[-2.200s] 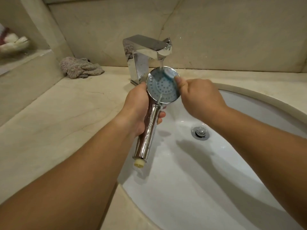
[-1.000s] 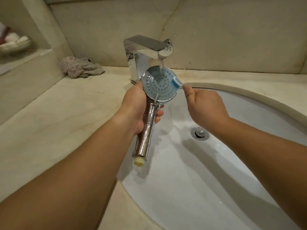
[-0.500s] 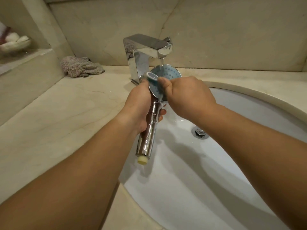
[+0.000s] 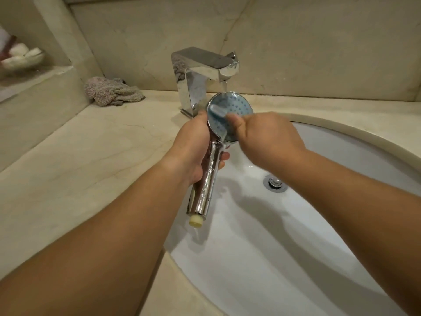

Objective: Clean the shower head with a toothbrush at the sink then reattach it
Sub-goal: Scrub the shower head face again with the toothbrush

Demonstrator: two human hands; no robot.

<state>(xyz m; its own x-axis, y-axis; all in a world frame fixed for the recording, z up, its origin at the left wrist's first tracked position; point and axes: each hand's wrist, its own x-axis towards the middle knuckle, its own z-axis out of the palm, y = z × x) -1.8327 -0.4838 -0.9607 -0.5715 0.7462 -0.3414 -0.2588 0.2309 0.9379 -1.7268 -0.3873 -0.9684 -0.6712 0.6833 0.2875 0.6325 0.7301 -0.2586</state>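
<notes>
1. The shower head (image 4: pixel 230 115) is held just under the tap (image 4: pixel 205 65) spout, over the sink (image 4: pixel 341 142), face toward the camera, with water running onto its upper edge.
2. Its chrome handle is gripped by the left hand (image 4: pixel 193 147), fingers wrapped fully round it below the tap; the cream threaded end hangs free at the bottom.
3. The toothbrush (image 4: pixel 217 111) is pinched in the right hand (image 4: pixel 266 135), fingers closed on its shaft, the blurred bristle end laid against the left part of the face.
4. The head is judged rigid and fairly light, but the wet chrome is likely slippery; a full wrap on the handle is therefore preferred to a hold on the rim.
5. The nozzle face is judged softer than the shell, so only light brush pressure is called for.
6. The thread, needed for reattaching, is best kept clear of knocks against the sink.
7. A cloth (image 4: pixel 114 91) lies left of the tap.
</notes>
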